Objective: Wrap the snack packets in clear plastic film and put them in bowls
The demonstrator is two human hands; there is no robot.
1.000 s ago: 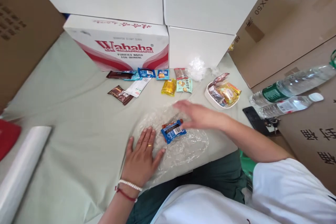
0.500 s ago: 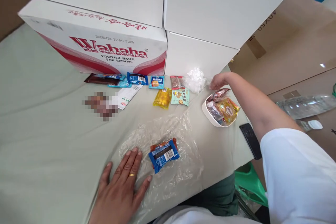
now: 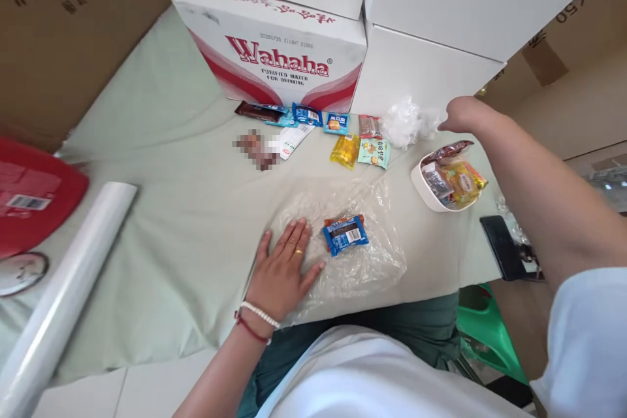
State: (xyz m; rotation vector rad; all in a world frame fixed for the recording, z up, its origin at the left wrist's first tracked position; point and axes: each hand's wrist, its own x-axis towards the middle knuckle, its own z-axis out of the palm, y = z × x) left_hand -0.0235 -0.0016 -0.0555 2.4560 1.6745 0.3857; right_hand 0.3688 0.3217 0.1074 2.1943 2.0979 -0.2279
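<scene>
My left hand (image 3: pixel 279 271) lies flat with fingers spread, pressing the left part of a clear plastic bag (image 3: pixel 386 261) onto the cloth. On that bag lies a blue snack packet (image 3: pixel 345 235) over a reddish-orange packet (image 3: pixel 333 222). My right hand (image 3: pixel 463 116) reaches past a white tub (image 3: pixel 426 192) filled with wrapped snacks. Its fingers are closed at the right end of a bunch of crumpled clear plastic bags (image 3: pixel 404 121) and seem to pinch the thin film there. The fingertips are partly hidden.
Several snack packets (image 3: pixel 345 150) lie before the Wahaha carton (image 3: pixel 294 68) and white boxes (image 3: pixel 426 65). A black phone (image 3: pixel 499 245) rests at the right edge. A plastic film roll (image 3: pixel 73 294) and red package (image 3: pixel 39 199) are at left.
The view has swung left and back, bringing the roll and red package into sight. My right hand has moved slightly away from the bunched plastic, stretching some film. My left hand stays flat.
</scene>
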